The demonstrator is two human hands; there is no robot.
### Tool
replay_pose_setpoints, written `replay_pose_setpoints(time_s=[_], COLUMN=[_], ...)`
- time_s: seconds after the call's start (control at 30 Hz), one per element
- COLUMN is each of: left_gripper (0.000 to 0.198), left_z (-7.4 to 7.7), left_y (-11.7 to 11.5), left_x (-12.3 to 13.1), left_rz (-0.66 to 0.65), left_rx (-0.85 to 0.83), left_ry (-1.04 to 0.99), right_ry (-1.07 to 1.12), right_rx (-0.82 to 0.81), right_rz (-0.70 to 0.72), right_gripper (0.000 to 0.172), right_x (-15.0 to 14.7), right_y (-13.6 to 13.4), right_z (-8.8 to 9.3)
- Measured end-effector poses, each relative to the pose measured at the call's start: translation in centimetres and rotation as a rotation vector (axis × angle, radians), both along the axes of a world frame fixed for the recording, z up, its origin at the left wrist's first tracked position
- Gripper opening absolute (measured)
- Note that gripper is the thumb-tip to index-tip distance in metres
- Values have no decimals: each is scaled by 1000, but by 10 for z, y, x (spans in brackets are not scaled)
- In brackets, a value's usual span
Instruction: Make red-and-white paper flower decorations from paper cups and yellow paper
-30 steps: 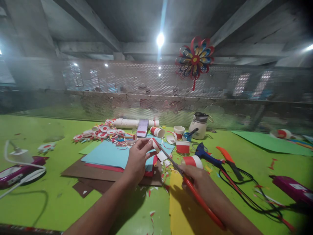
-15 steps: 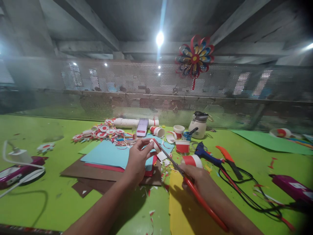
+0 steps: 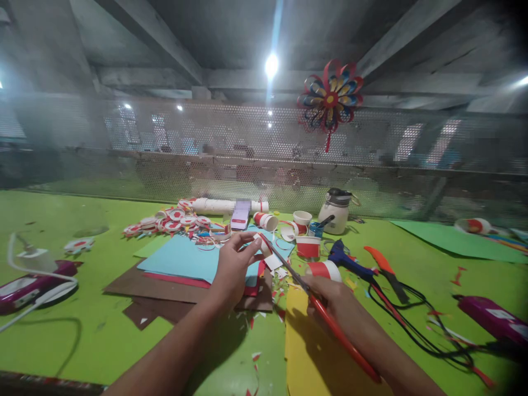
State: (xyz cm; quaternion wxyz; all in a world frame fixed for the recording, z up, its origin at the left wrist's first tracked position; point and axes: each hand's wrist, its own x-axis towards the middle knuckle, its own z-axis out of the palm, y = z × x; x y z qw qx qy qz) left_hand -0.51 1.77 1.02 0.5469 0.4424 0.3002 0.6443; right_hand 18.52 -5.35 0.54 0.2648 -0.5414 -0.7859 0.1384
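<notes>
Between thumb and fingers, my left hand [image 3: 237, 261] pinches a small red and white paper piece [image 3: 264, 245] above the light blue sheets [image 3: 181, 261]. My right hand [image 3: 330, 300] is wrapped round the red-handled scissors [image 3: 311, 294], whose blades point up and left to that paper piece. The blades look nearly closed, with their tips at the paper. Just behind my right hand lies a red and white paper cup [image 3: 325, 270] on its side. Yellow paper [image 3: 303, 341] is beneath my right hand, and small paper scraps [image 3: 280, 300] are scattered between my hands.
Red and white paper discs [image 3: 169, 221], a phone [image 3: 240, 215], more cups [image 3: 308, 246] and a lidded jar [image 3: 335, 212] stand or lie behind. On the right are a blue glue gun [image 3: 350, 262], an orange-handled cutter [image 3: 385, 272], black cables and a purple power strip [image 3: 490, 318].
The small paper piece between my left fingers has turned a little, showing more of its red and white face. The scissor handles have closed slightly. The view has shifted a little.
</notes>
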Motion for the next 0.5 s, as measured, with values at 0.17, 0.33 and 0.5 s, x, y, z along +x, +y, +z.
replay_pose_setpoints(time_s=[0.17, 0.33, 0.5], left_gripper=[28, 29, 29], left_z=[-3, -2, -2], left_y=[1, 1, 1], left_x=[0, 0, 0], left_rz=[-6, -15, -12], left_rx=[28, 16, 20], left_ry=[14, 11, 17], right_ry=[10, 25, 40], right_rx=[-19, -54, -66], right_rz=[11, -6, -33], right_gripper=[26, 23, 22], right_x=[1, 0, -1], right_y=[-1, -2, -3], right_z=[1, 2, 0])
